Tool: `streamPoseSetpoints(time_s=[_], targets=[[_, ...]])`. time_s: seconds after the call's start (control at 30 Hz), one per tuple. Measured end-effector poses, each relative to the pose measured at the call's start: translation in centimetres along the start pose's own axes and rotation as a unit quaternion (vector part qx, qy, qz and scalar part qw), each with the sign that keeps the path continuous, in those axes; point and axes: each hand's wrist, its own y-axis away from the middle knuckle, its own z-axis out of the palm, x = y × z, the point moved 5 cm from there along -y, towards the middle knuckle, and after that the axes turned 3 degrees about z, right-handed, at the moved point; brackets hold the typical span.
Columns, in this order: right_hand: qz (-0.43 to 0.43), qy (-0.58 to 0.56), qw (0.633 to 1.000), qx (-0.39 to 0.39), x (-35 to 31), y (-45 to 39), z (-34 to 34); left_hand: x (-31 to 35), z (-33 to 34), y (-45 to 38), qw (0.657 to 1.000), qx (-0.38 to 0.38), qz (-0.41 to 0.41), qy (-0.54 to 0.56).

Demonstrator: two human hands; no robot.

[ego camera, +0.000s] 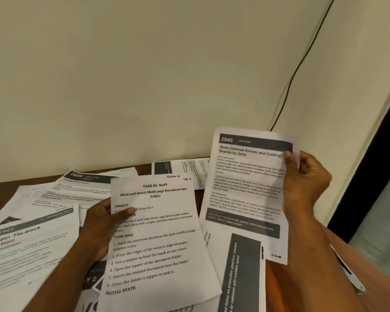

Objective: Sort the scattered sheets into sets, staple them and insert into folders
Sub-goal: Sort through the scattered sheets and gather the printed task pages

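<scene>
My left grip (101, 224) pinches the task sheet (158, 242) by its left edge, thumb on top. My right grip (306, 179) pinches the 2946 sheet (245, 194) at its right edge. Both are lifted above the loose sheets (32, 239) strewn across the desk (369, 262).

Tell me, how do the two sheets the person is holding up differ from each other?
The TASK ID: 3649 sheet, pinched at its left edge by the left hand, has a plain white top with a centred bold title. The 2946 sheet, gripped at its right edge by the right hand, carries dark header and footer bands and smaller text, and it is raised higher. Both are printed white pages lifted above the scattered sheets.
</scene>
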Motion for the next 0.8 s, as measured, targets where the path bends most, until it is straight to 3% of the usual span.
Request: streamPoseSetpoints(time_s=[0.23,0.47,0.6,0.8], targets=[[-0.019,-0.12,0.992,0.045,-2.4,-0.6,-0.7,-0.2,-0.3,0.0,1.0,0.003,-0.003,0.005],[-0.028,-0.169,0.984,0.055,-5.7,-0.5,-1.1,0.0,-0.3,0.0,1.0,0.004,-0.011,0.022],[0.061,-0.22,0.974,-0.007,-6.2,-0.7,-0.4,0.1,-0.1,0.0,1.0,0.004,-0.015,0.02],[0.188,-0.176,0.959,-0.12,-4.0,1.3,2.5,0.1,-0.2,0.0,1.0,0.005,-0.018,0.02]])
